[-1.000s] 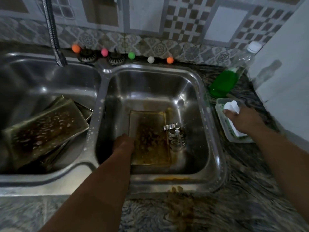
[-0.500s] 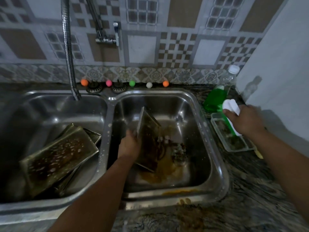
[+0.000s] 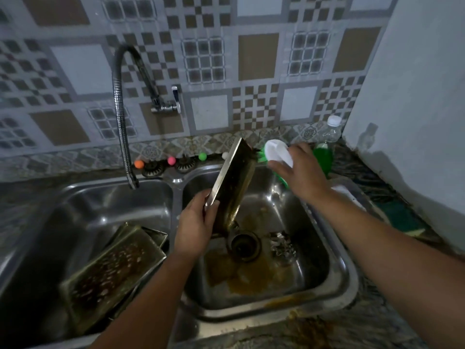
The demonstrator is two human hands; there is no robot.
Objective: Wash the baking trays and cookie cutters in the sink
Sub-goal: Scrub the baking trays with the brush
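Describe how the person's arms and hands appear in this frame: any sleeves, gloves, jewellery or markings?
Both forearms are bare as far as the frame shows, with no sleeve in view. The left hand and the right hand wear no gloves. No watch, bracelet or ring is visible on either wrist or on the fingers that show. The light is dim, so fine marks cannot be ruled out.

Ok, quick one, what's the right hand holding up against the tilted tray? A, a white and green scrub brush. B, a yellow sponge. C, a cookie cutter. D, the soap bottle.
A: the right hand grips a white-handled brush with green bristles, pressed to the top of the tray that the left hand tilts over the right basin.
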